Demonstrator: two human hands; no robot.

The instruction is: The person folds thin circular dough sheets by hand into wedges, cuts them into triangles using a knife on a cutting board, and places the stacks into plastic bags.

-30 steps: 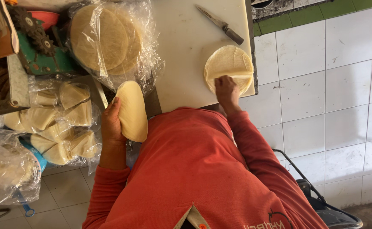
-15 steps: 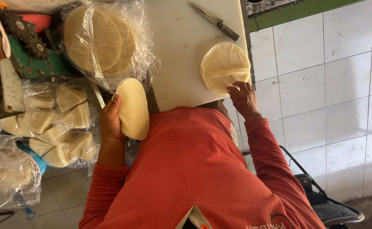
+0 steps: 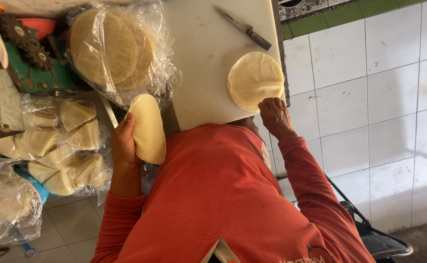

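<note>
We've got one stack of round flat wrappers (image 3: 148,129) held upright in our left hand (image 3: 123,146), fingers wrapped round its edge, just off the tabletop (image 3: 199,73). A 2nd round stack (image 3: 255,81) lies flat on the white tabletop; our right hand (image 3: 274,117) touches its near edge w/ fingertips, fingers loosely curled, not gripping. The knife (image 3: 242,28) sits apart, beyond it. Judging by this: one stack laid down, one not yet placed. Bagged wrappers (image 3: 111,48) and folded pieces (image 3: 62,146) sit at left.
</note>
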